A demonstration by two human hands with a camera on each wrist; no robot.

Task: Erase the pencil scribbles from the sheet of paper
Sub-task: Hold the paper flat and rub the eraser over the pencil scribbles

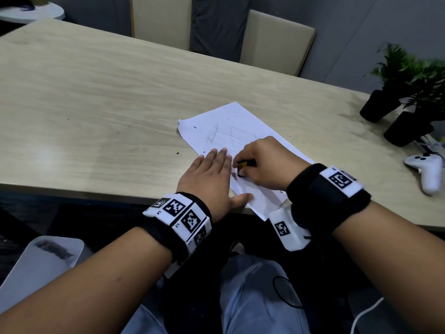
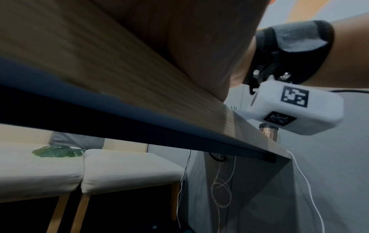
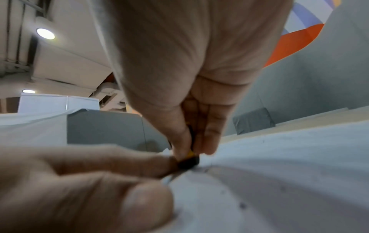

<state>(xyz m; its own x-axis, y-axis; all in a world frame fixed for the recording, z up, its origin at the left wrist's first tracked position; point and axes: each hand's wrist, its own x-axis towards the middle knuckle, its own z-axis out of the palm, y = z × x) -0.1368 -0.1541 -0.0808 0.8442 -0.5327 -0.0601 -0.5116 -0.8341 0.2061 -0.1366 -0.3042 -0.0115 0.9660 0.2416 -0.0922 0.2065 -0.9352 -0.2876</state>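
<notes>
A white sheet of paper (image 1: 231, 126) lies slanted on the wooden table (image 1: 96, 92), its near corner hanging over the front edge. Faint pencil scribbles (image 1: 224, 135) mark its upper middle. My left hand (image 1: 212, 179) lies flat with straight fingers, pressing the sheet's left edge down. My right hand (image 1: 262, 162) pinches a small black eraser with a yellow band (image 1: 242, 166) and holds its tip on the paper beside the left fingertips. In the right wrist view the eraser (image 3: 188, 162) touches the paper (image 3: 279, 173), held between thumb and fingers.
Two potted plants in black pots (image 1: 390, 109) stand at the table's right end. A white game controller (image 1: 426, 167) lies nearby. Beige chairs (image 1: 274, 42) stand behind the far edge. Small dark eraser crumbs dot the paper and table.
</notes>
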